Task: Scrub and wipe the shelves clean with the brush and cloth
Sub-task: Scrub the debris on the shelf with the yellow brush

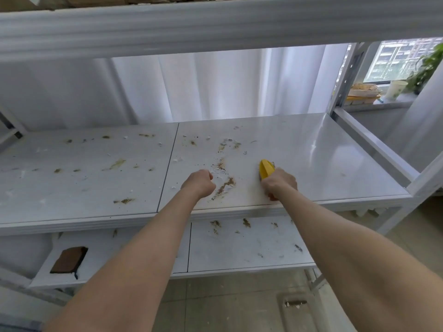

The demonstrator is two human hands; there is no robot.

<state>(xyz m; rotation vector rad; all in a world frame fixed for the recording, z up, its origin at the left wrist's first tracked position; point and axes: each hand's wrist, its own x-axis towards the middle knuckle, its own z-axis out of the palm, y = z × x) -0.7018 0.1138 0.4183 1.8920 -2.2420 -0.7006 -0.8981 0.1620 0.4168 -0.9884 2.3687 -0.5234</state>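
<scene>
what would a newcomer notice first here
The yellow brush stands out, gripped by the right hand on the right half of the white middle shelf. Just left of it, brown smears dirty the shelf, with the left hand fisted beside them. More brown spots mark the lower shelf below.

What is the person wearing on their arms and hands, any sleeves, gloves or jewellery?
Nothing visible. The left forearm and right forearm are bare, with no sleeves in frame. The left hand and right hand show no gloves, rings or watch.
</scene>
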